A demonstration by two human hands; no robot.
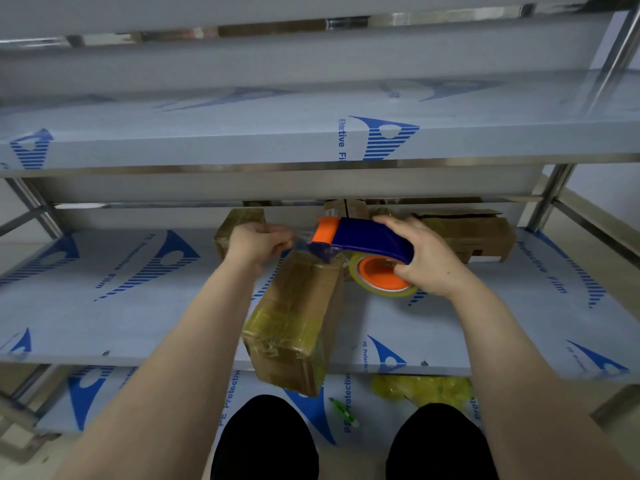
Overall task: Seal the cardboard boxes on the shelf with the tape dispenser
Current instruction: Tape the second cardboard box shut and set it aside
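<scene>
A blue and orange tape dispenser (367, 239) with a clear tape roll (382, 277) hangs over the middle shelf (138, 306), and my right hand (424, 256) grips its handle. My left hand (258, 242) pinches the loose end of clear tape (300, 242) drawn from the dispenser's mouth. Below them a long cardboard box (294, 320) lies on the shelf, its near end jutting past the front edge and wrapped in yellowish tape. A second taped box (230, 226) stands behind my left hand. An open box (474, 233) lies at the back right.
The upper shelf (207, 140) overhangs close above the hands. Steel uprights (550, 199) stand at the right and left. On the bottom shelf lie a crumpled wad of yellowish tape (422, 389) and a small green tool (344, 412). My knees (266, 441) are below.
</scene>
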